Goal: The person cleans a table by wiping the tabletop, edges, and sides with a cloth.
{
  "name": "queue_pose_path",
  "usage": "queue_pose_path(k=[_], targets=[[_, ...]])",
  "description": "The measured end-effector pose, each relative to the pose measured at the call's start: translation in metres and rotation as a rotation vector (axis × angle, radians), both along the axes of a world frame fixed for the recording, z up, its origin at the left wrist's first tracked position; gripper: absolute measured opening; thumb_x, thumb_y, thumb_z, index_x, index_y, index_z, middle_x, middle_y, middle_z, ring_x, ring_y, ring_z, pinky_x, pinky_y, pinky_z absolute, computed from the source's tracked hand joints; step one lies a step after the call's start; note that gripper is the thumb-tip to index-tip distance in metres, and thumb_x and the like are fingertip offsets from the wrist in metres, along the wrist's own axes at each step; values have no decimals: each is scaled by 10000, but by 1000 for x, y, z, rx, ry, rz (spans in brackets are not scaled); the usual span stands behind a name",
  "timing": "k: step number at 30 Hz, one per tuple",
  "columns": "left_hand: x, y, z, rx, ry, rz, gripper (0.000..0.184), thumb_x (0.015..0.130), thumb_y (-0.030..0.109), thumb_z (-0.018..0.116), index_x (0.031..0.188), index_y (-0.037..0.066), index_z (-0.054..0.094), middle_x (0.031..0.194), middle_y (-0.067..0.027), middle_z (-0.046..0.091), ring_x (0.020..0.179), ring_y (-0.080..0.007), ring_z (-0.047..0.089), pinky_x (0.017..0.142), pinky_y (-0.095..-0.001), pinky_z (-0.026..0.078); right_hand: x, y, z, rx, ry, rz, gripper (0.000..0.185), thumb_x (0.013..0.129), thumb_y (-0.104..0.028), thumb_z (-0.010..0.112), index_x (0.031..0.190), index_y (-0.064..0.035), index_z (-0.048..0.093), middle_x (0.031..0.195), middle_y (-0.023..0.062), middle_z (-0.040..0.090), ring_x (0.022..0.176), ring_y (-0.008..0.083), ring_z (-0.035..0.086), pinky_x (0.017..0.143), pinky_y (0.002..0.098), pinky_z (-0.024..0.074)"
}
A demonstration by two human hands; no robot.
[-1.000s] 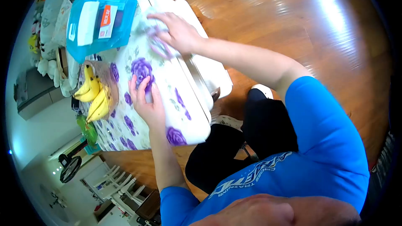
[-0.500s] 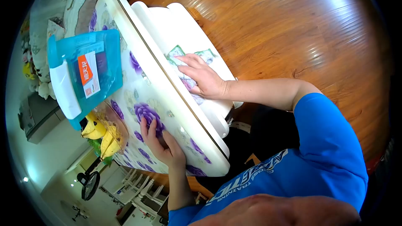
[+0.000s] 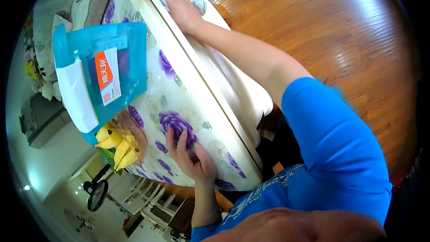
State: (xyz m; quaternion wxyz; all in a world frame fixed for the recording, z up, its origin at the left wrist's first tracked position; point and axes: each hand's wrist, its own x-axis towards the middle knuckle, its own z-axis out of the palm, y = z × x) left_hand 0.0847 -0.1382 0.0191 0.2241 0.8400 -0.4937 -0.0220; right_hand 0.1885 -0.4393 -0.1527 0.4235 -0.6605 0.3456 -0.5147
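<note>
My right hand [image 3: 181, 11] presses on a pale patterned cloth [image 3: 197, 2] at the far end of the white side ledge [image 3: 251, 83], below the tabletop's edge. Parts of the cloth stick out on both sides of the fingers. My left hand [image 3: 191, 157] rests with fingers apart on the flowered tabletop [image 3: 179, 94], over a purple rose print, and holds nothing. A blue translucent bin [image 3: 125, 69] with a white handle and an orange-and-white label stands on the table, left of both hands.
Yellow bananas [image 3: 125, 152] lie in a clear bowl [image 3: 136, 136] beside the bin, with something green [image 3: 106, 154] behind. A black round fan [image 3: 97, 195] and white chairs [image 3: 148, 197] are farther off. Wooden floor [image 3: 313, 27] extends to the right.
My right hand has gone from the tabletop down to the side ledge, then along it to the far end with the cloth. My left hand stays on the tabletop while the view shifts.
</note>
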Motion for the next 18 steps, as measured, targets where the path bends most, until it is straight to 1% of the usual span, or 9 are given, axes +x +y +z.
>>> queue_pose_path(k=[3, 6, 9, 11, 12, 14, 15, 17, 18], targets=[[-1, 3, -3, -32, 84, 20, 375, 861, 15, 445, 1227, -41, 507, 1408, -207, 367, 1250, -301, 421, 1038, -388, 336, -52, 42, -2, 93, -129, 123, 330, 746, -148, 556, 1042, -12, 511, 1037, 230, 555, 988, 417, 500, 885, 473, 397], [-2, 3, 0, 14, 40, 30, 373, 867, 18, 442, 1231, -47, 493, 1413, -211, 356, 1262, -310, 407, 1052, -401, 326, -114, 97, -23, 308, -207, 239, 365, 819, -165, 545, 1160, -34, 535, 1075, 207, 583, 1022, 361, 544, 918, 419, 423], [-2, 2, -1, 0, 74, 33, 368, 883, 23, 433, 1242, -47, 473, 1416, -214, 349, 1276, -315, 390, 1060, -412, 317, -157, 131, -107, 430, -355, 484, 470, 926, -315, 519, 1315, -57, 460, 1196, 147, 595, 1059, 273, 597, 928, 368, 468], [0, 4, -1, 7, 51, 4, 357, 898, 29, 422, 1244, -46, 465, 1416, -216, 349, 1288, -320, 377, 1067, -418, 308, -163, 110, -141, 711, -353, 396, 377, 895, -270, 586, 1182, -31, 534, 1053, 177, 640, 992, 308, 636, 869, 349, 493], [1, 3, -2, 10, 49, 10, 357, 898, 29, 422, 1244, -46, 465, 1416, -216, 349, 1288, -320, 377, 1067, -418, 308, -159, 89, -148, 438, -137, 213, 407, 896, -288, 589, 1183, -10, 509, 1008, 193, 648, 940, 344, 646, 832, 389, 510], [0, 5, -1, 23, 42, -2, 355, 904, 28, 414, 1249, -40, 459, 1417, -215, 348, 1290, -321, 377, 1071, -420, 304, -131, 34, -137, 482, 345, 89, 371, 896, -261, 575, 1139, 7, 490, 1016, 219, 631, 932, 388, 617, 826, 440, 499], [0, 6, -1, 40, 42, 4, 355, 904, 28, 414, 1249, -40, 459, 1417, -215, 348, 1290, -321, 377, 1071, -420, 304, -111, 10, -133, 488, 269, 62, 340, 896, -252, 559, 1105, 7, 490, 1035, 236, 614, 959, 375, 601, 851, 434, 482], [0, 5, -3, -3, 75, 29, 356, 895, 14, 417, 1245, -32, 464, 1415, -214, 351, 1293, -321, 376, 1073, -420, 302, -56, -43, -180, 241, 276, 131, 409, 858, -277, 579, 1177, -33, 500, 1028, 233, 636, 965, 393, 605, 837, 449, 478], [0, 5, -2, 6, 69, 40, 356, 895, 14, 417, 1245, -32, 464, 1415, -214, 351, 1293, -321, 376, 1073, -420, 302, -20, -52, -198, 231, 472, 142, 438, 844, -365, 611, 1151, -57, 551, 936, 200, 668, 879, 320, 652, 763, 443, 512]])
